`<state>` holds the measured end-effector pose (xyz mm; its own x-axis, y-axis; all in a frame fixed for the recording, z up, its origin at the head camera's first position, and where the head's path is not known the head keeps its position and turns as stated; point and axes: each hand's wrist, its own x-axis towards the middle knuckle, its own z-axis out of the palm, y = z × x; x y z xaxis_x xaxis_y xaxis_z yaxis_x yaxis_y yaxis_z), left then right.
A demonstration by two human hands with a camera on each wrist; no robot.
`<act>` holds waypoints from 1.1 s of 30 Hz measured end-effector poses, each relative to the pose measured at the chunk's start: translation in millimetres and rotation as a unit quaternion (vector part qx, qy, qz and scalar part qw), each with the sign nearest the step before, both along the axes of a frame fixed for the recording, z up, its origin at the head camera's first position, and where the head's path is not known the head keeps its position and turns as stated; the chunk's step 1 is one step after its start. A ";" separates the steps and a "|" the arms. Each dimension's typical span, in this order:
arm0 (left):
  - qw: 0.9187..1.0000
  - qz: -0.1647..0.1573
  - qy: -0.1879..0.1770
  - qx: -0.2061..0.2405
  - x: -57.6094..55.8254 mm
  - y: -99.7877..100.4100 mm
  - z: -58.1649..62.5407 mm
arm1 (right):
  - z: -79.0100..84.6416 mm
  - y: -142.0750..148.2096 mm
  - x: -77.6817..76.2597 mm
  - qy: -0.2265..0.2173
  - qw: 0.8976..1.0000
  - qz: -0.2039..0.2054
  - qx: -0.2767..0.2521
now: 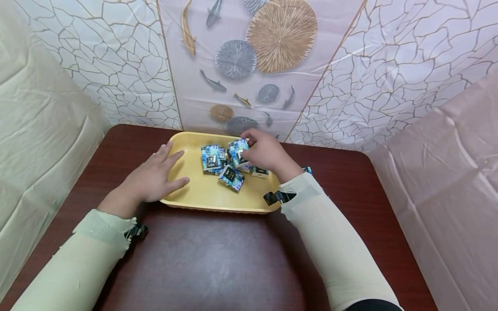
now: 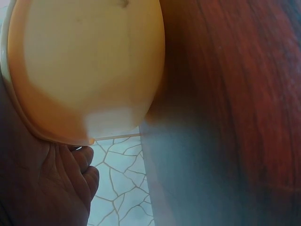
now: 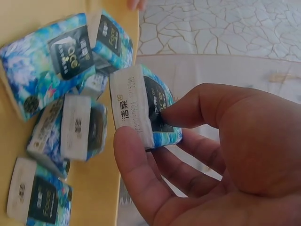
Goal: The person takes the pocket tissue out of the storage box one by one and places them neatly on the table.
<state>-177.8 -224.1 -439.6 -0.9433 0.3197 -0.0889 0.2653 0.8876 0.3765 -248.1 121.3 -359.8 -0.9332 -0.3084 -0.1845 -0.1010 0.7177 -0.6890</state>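
Note:
My right hand (image 1: 266, 151) pinches a small tissue pack (image 3: 127, 101) between thumb and fingers, over the right back part of the yellow tray (image 1: 186, 190). The pack is blue floral with a black label and a white end. Below and beside it, several more packs of the same kind lie heaped in the tray, among them a tilted pack (image 1: 231, 178) at the front of the heap. At the tray's left end my left hand (image 1: 151, 175) rests by the rim with fingers and thumb spread. In the left wrist view that hand (image 2: 56, 183) is right at the tray's rim.
The tray stands on a dark red-brown table (image 1: 210, 259). Right of the tray, another blue pack (image 1: 307, 169) shows partly behind the right sleeve. A patterned cloth wall (image 1: 136, 86) rises behind the table's back edge, and pale cloth hangs on both sides.

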 end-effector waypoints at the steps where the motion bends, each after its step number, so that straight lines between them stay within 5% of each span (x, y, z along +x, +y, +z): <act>1: 1.000 -0.001 0.001 -0.001 -0.2 -0.2 -0.4 | -0.2 3.0 1.3 0.000 1.000 -0.002 0.000; 14: 1.000 0.000 -0.001 0.001 -0.5 0.1 0.0 | -3.6 39.0 10.5 0.009 0.999 -0.038 0.000; 24: 1.000 0.005 -0.002 0.002 0.6 0.3 0.5 | -1.0 63.5 13.2 0.008 0.997 -0.059 -0.048; 33: 1.000 0.001 0.004 0.002 0.3 0.0 -1.6 | -3.3 83.2 17.7 0.009 0.997 -0.065 -0.028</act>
<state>-177.5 -224.1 -441.2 -0.9445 0.3184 -0.0807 0.2665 0.8864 0.3785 -230.4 204.5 -363.1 -0.9691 -0.1940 -0.1526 -0.0226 0.6854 -0.7278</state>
